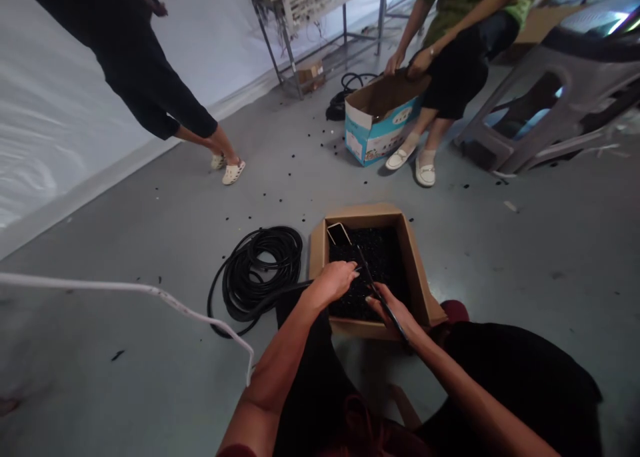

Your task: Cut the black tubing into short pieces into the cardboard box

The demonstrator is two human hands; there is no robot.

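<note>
My left hand (333,284) is closed over a black cable (260,297) that runs from a loose coil on the floor to under my wrist. My right hand (387,310) pinches a thin black strip (383,297), which slants across the box. Below both hands sits an open cardboard box (367,215), filled with small black pieces (373,264). A small rectangular frame (339,234) lies on the pieces at the box's far left corner. The cable's end inside my left hand is hidden.
A seated person (450,57) holds a blue-and-white cardboard box (380,120). A person in dark clothes (145,70) stands at the left. A grey plastic stool (545,104), a metal rack (320,24) and a white cable (140,289) surround the grey floor, which has scattered black bits.
</note>
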